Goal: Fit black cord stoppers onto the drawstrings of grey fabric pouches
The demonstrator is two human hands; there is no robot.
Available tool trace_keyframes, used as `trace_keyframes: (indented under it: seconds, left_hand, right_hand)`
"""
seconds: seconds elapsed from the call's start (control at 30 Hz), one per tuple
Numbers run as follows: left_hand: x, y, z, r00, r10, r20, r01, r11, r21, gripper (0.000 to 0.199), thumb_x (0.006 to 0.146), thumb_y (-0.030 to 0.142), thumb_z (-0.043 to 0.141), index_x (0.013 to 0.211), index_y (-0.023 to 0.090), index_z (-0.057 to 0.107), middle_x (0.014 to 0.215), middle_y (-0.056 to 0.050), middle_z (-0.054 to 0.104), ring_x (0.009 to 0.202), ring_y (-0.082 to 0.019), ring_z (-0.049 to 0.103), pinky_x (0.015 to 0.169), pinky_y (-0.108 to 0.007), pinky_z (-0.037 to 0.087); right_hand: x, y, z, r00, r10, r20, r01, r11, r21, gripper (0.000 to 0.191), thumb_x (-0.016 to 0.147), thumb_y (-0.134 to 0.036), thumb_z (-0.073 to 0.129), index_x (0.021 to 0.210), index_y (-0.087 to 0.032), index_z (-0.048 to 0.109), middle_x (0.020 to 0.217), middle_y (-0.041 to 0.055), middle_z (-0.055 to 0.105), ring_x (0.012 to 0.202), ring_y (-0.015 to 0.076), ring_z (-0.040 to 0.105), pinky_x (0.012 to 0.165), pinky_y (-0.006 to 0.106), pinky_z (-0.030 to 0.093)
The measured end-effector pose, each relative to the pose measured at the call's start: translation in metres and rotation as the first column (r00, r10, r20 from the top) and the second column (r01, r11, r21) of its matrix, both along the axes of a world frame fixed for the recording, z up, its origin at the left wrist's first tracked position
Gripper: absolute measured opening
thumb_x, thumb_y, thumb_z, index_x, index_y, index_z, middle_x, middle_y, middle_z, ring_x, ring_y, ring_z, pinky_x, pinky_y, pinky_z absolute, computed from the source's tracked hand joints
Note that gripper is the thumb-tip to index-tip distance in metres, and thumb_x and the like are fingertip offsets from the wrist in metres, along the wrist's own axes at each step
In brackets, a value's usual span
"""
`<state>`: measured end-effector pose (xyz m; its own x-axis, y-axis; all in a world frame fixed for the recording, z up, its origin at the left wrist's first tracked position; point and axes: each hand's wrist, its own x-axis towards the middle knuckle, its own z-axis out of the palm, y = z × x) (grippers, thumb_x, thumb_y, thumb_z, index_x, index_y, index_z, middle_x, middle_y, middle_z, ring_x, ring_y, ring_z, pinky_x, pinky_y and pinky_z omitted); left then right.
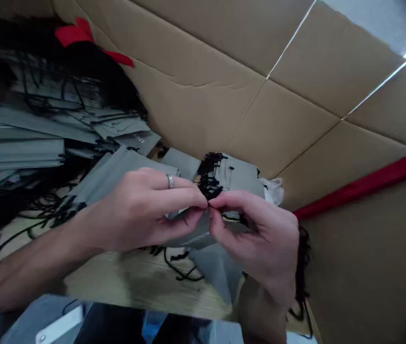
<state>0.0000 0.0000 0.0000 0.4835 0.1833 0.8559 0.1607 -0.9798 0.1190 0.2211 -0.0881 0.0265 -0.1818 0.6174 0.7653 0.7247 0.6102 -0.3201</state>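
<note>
My left hand [153,205], with a ring on one finger, comes in from the left, thumb and forefinger pinched together. Its fingertips meet those of my right hand [256,234], which pinches from the other side. Between them is a thin black cord [213,192], mostly hidden by the fingers. Just behind stands a stack of grey paper bags [244,174] with knotted black cords along one side. Beneath my hands lies a loose grey paper piece [217,267], and a black cord loop [181,272] rests near it on the table.
Many grey bags with black cords [20,148] are piled at the left. A red ribbon [72,33] lies on a black bundle there. Cardboard walls [203,71] enclose the back and right. A red strip [364,184] runs along the right wall, near crumpled clear plastic [274,191].
</note>
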Motion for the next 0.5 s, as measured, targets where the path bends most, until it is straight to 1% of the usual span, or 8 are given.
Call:
trace_keyframes:
  seconds: [0.1,0.23,0.3,0.37,0.43,0.5]
  left_hand:
    - [-0.001,0.003,0.001,1.000,-0.006,-0.008,0.006,1.000,0.012,0.009,0.111,0.014,0.078,0.114,0.022,0.076,0.105,0.002,0.091,0.084,-0.012,0.087,0.082,-0.023,0.063]
    - [0.000,0.007,0.003,0.999,-0.002,-0.052,0.003,1.000,0.017,0.010,0.113,0.016,0.072,0.109,0.023,0.077,0.099,0.003,0.090,0.073,-0.011,0.081,0.073,-0.024,0.058]
    - [0.001,0.009,0.003,0.998,-0.003,-0.064,0.004,1.000,0.014,0.012,0.113,0.017,0.071,0.105,0.023,0.078,0.096,0.002,0.090,0.070,-0.011,0.078,0.069,-0.025,0.057]
    - [0.003,0.010,0.003,0.999,-0.014,-0.052,0.015,1.000,0.015,0.012,0.111,0.016,0.072,0.103,0.022,0.078,0.094,0.001,0.089,0.070,-0.011,0.079,0.069,-0.025,0.057]
    - [0.003,0.010,0.003,0.999,-0.027,-0.028,0.027,0.999,-0.017,0.010,0.107,0.014,0.075,0.101,0.022,0.078,0.093,0.002,0.089,0.071,-0.011,0.080,0.070,-0.023,0.059]
    - [0.004,0.011,0.004,0.997,-0.072,0.020,0.074,0.994,-0.079,0.011,0.102,0.012,0.079,0.098,0.022,0.077,0.090,0.003,0.088,0.072,-0.010,0.081,0.071,-0.019,0.061]
  right_hand:
    - [-0.001,0.000,-0.001,1.000,-0.009,0.004,0.009,1.000,-0.021,0.016,0.101,-0.005,0.074,0.101,-0.016,0.086,0.097,-0.0012,0.091,0.084,0.0091,0.086,0.087,0.014,0.067]
    - [0.000,0.003,-0.002,1.000,-0.004,0.027,0.006,0.998,-0.058,0.016,0.101,-0.006,0.075,0.102,-0.016,0.087,0.098,-0.0001,0.092,0.084,0.0111,0.086,0.086,0.017,0.069]
    - [0.001,0.005,-0.003,0.999,0.002,0.042,0.000,0.998,-0.056,0.015,0.100,-0.006,0.075,0.102,-0.016,0.086,0.098,0.0003,0.092,0.084,0.0116,0.086,0.085,0.018,0.069]
    - [0.001,0.007,-0.004,0.999,0.007,0.043,-0.005,0.999,-0.047,0.015,0.099,-0.006,0.074,0.100,-0.016,0.085,0.096,0.0002,0.091,0.082,0.0116,0.086,0.083,0.018,0.069]
    - [0.001,0.008,-0.005,1.000,0.018,0.019,-0.017,0.999,-0.046,0.015,0.097,-0.005,0.075,0.099,-0.016,0.085,0.095,-0.0005,0.090,0.081,0.0111,0.085,0.083,0.018,0.069]
    - [0.002,0.008,-0.005,0.999,0.038,-0.034,-0.041,0.997,-0.064,0.017,0.095,-0.005,0.075,0.098,-0.017,0.085,0.094,-0.0018,0.090,0.080,0.0101,0.084,0.082,0.017,0.069]
